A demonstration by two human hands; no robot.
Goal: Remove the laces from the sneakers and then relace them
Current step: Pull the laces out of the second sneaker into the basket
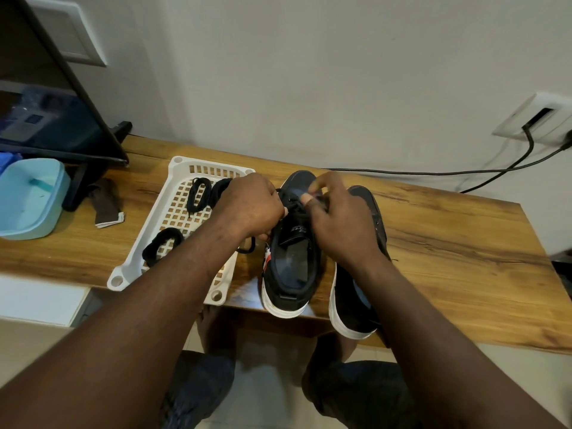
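Two dark sneakers with white soles stand side by side on the wooden table, heels toward me. Both my hands work over the left sneaker (291, 261). My left hand (247, 209) grips its black lace (247, 247) at the shoe's left side, and a loop hangs below the fist. My right hand (334, 218) pinches the lace at the eyelets near the tongue. The right sneaker (353, 292) lies partly under my right forearm. A white slotted basket (161, 209) left of the shoes holds three coiled black laces (198, 195).
A light blue box (31, 196) and a folded brown cloth (105, 202) sit at the table's left, in front of a dark monitor (55, 119). Black cables (433, 173) run along the wall to a socket at the right. My knees show below the table edge.
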